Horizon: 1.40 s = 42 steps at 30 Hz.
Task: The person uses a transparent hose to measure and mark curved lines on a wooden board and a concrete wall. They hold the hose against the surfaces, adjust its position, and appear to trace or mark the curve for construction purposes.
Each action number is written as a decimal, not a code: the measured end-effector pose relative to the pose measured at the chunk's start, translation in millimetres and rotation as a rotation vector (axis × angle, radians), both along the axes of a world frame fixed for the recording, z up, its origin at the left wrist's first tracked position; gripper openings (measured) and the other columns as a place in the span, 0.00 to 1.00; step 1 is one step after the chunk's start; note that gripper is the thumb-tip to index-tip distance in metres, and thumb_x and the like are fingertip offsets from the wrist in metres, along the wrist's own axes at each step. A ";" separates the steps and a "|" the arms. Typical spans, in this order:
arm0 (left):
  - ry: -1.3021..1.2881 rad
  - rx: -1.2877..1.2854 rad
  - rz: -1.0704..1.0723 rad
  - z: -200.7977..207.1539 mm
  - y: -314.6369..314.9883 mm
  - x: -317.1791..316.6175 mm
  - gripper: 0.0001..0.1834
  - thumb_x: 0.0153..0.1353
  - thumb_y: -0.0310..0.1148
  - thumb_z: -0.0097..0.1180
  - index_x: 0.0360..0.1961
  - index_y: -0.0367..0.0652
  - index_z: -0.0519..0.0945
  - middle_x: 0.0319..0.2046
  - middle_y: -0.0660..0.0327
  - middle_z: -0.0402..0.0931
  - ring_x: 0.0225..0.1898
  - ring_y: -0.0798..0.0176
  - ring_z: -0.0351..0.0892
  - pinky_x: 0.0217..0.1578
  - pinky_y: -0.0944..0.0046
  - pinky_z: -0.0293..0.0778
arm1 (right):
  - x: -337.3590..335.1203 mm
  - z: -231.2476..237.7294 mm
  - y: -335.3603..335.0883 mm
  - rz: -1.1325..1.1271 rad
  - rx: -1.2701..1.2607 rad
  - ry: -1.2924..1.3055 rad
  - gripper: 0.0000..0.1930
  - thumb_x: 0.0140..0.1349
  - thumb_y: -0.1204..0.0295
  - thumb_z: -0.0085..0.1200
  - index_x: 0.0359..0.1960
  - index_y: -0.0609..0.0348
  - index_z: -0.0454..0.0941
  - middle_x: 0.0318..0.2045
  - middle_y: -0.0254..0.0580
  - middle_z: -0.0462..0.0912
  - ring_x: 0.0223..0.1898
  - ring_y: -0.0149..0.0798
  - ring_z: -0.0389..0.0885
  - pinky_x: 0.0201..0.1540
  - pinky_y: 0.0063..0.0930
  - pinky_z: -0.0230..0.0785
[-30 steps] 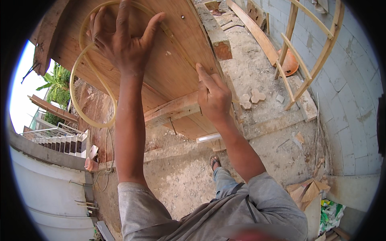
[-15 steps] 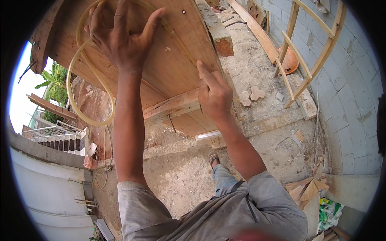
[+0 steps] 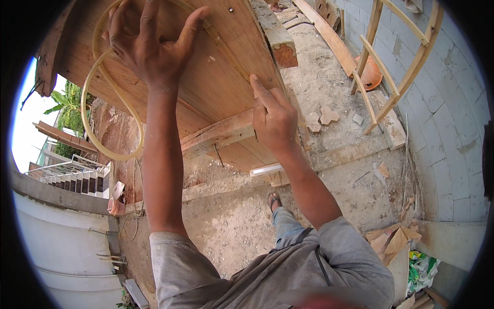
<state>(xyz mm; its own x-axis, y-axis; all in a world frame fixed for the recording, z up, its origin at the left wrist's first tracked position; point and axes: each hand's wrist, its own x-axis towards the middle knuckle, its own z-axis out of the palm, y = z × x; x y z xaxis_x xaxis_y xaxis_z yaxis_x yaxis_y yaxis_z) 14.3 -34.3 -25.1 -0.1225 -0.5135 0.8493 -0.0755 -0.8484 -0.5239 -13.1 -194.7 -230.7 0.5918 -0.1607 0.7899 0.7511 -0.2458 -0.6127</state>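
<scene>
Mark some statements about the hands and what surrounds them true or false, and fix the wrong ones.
1. The left hand is spread over the wooden panel. True.
2. The right hand is spread flat with every finger straight. False: the right hand's index finger is extended and its other fingers curl in.
3. A loop of the pale hose hangs to the left of the left forearm. True.
4. The wall on the right is red brick. False: the wall is made of grey blocks.
5. The visible foot is bare. False: the foot wears a sandal.
</scene>
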 end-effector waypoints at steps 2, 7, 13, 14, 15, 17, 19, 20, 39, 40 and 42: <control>0.007 0.006 -0.009 0.3 -0.4 -0.5 0.42 0.52 0.49 0.77 0.68 0.50 0.76 0.72 0.52 0.60 0.75 0.44 0.54 0.73 0.43 0.57 | -0.2 0.5 -0.3 0.000 0.001 -0.001 0.25 0.62 0.83 0.57 0.62 0.52 0.82 0.27 0.43 0.78 0.26 0.40 0.79 0.30 0.34 0.72; 0.059 -0.053 -0.041 -1.7 -1.0 0.8 0.42 0.52 0.48 0.77 0.67 0.48 0.76 0.71 0.51 0.60 0.75 0.44 0.55 0.73 0.43 0.59 | -0.5 1.0 -1.2 0.012 0.007 -0.001 0.25 0.62 0.83 0.57 0.62 0.52 0.82 0.28 0.43 0.78 0.26 0.40 0.79 0.30 0.34 0.72; 0.068 -0.043 -0.040 -1.3 -1.0 0.2 0.43 0.52 0.49 0.77 0.67 0.46 0.76 0.71 0.49 0.59 0.75 0.44 0.56 0.72 0.44 0.60 | -2.0 0.7 -2.8 0.030 -0.004 0.031 0.25 0.63 0.83 0.57 0.62 0.52 0.82 0.28 0.43 0.79 0.26 0.41 0.79 0.30 0.34 0.73; 0.064 -0.039 -0.016 -1.2 -0.9 -0.3 0.43 0.52 0.49 0.77 0.67 0.46 0.76 0.71 0.49 0.59 0.75 0.44 0.56 0.72 0.44 0.60 | -1.6 0.6 -2.8 0.021 -0.007 0.021 0.25 0.63 0.83 0.57 0.62 0.52 0.82 0.28 0.43 0.79 0.26 0.41 0.79 0.30 0.34 0.73; 0.070 -0.043 -0.042 -1.0 -1.1 0.2 0.43 0.52 0.48 0.77 0.67 0.46 0.76 0.71 0.49 0.59 0.75 0.45 0.56 0.72 0.44 0.60 | -1.1 0.4 -2.6 0.018 -0.008 0.013 0.25 0.63 0.83 0.57 0.62 0.52 0.82 0.28 0.43 0.79 0.26 0.41 0.79 0.30 0.34 0.73; 0.082 -0.051 -0.096 -1.2 -1.9 1.8 0.42 0.53 0.48 0.77 0.67 0.45 0.76 0.71 0.49 0.59 0.75 0.45 0.56 0.72 0.44 0.60 | 0.3 0.2 -1.7 0.005 0.000 -0.014 0.26 0.60 0.83 0.58 0.62 0.52 0.82 0.27 0.41 0.77 0.25 0.41 0.78 0.29 0.35 0.72; 0.105 -0.068 -0.087 -2.2 -1.7 1.3 0.42 0.53 0.48 0.77 0.67 0.45 0.76 0.71 0.49 0.59 0.75 0.45 0.56 0.72 0.44 0.61 | 1.6 0.3 -0.2 -0.009 0.023 -0.051 0.28 0.56 0.84 0.60 0.61 0.52 0.83 0.25 0.38 0.73 0.24 0.41 0.76 0.27 0.36 0.71; 0.117 -0.077 -0.081 -2.7 -1.6 1.2 0.42 0.53 0.48 0.77 0.67 0.44 0.76 0.71 0.49 0.59 0.75 0.45 0.56 0.72 0.44 0.61 | 1.5 0.0 -0.2 -0.008 0.019 -0.045 0.28 0.56 0.84 0.60 0.61 0.52 0.83 0.25 0.38 0.73 0.24 0.41 0.76 0.27 0.36 0.71; -0.028 0.058 -0.006 5.2 3.8 2.6 0.42 0.52 0.53 0.76 0.66 0.48 0.77 0.69 0.52 0.62 0.74 0.44 0.57 0.71 0.41 0.60 | 2.4 -2.3 -0.7 -0.002 0.009 -0.047 0.30 0.55 0.84 0.60 0.62 0.52 0.82 0.25 0.37 0.73 0.24 0.39 0.76 0.27 0.35 0.71; -0.041 0.075 0.006 6.4 4.4 2.7 0.42 0.52 0.53 0.76 0.66 0.48 0.77 0.69 0.53 0.62 0.74 0.44 0.57 0.71 0.41 0.60 | 2.4 -2.4 -0.7 0.002 0.012 -0.045 0.30 0.55 0.84 0.60 0.62 0.52 0.82 0.25 0.37 0.73 0.24 0.39 0.76 0.27 0.35 0.71; -0.040 0.072 0.006 6.2 4.6 2.8 0.42 0.52 0.54 0.75 0.66 0.48 0.77 0.69 0.53 0.62 0.74 0.44 0.56 0.71 0.41 0.60 | 2.8 -2.7 -0.8 -0.002 0.006 -0.053 0.29 0.56 0.84 0.60 0.62 0.52 0.82 0.25 0.37 0.73 0.24 0.39 0.76 0.26 0.35 0.71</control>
